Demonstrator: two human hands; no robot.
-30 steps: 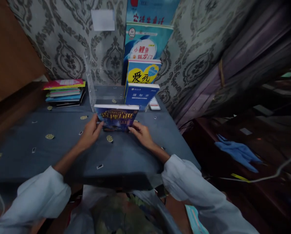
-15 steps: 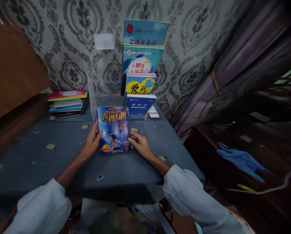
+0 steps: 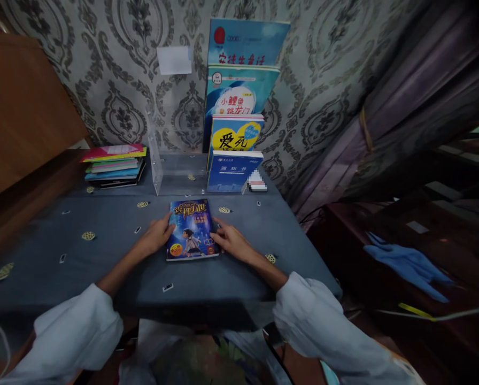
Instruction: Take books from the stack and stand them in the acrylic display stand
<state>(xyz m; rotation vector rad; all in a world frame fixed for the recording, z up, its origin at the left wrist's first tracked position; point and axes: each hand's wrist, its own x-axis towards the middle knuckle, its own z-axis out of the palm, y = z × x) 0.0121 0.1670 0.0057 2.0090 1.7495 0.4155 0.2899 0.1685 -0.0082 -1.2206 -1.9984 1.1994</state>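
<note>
A dark-blue paperback book (image 3: 191,235) lies face up, flat or very nearly so, over the table (image 3: 115,214), its long axis running roughly from twelve o'clock, the wall side, to six. Both hands are closed on its side edges, thumbs toward the cover: the left hand (image 3: 158,234) at the book's nine o'clock, the right hand (image 3: 232,240) at its three, so neither is nearer. At twelve from the book, apart from it, stands a transparent rack (image 3: 155,166); at one, a blue booklet (image 3: 233,174) leads a stepped row of upright books (image 3: 239,88) in the rack. A stack of books (image 3: 115,166) sits at ten, and a blue cloth item (image 3: 403,264) lies well off toward three. The fingers beneath the paperback are hidden, and whether its lower edge touches the table cannot be told. Each upright book covers the lower part of the one behind. A small white object (image 3: 257,184) beside the booklet is pixelated, the rack's see-through walls are faint, and the far right sinks into dark blur.
</note>
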